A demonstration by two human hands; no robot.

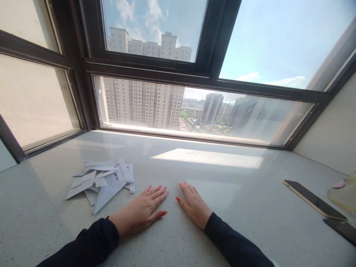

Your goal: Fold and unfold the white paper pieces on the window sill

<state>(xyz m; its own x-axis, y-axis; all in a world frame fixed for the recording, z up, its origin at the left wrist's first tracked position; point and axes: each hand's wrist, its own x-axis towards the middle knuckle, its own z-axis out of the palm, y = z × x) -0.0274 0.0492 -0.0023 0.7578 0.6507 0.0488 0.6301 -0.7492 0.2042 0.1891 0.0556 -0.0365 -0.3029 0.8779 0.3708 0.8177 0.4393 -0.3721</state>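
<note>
Empty and flat, fingers extended, the left hand [143, 209] and right hand [193, 204] rest palm down on the speckled sill [172, 244], gripping nothing. Just beside the left hand, on its outer side, lies a loose heap of folded white papers [109, 193]. They look light, fairly stiff along the folds and easily crushed, so a gentle pinch on a projecting edge should suit; overlapping pieces may drag their neighbours. Well off to the right lie a phone [314, 199] and a dark device [342, 228]; behind stands the window frame [155, 70]
</note>
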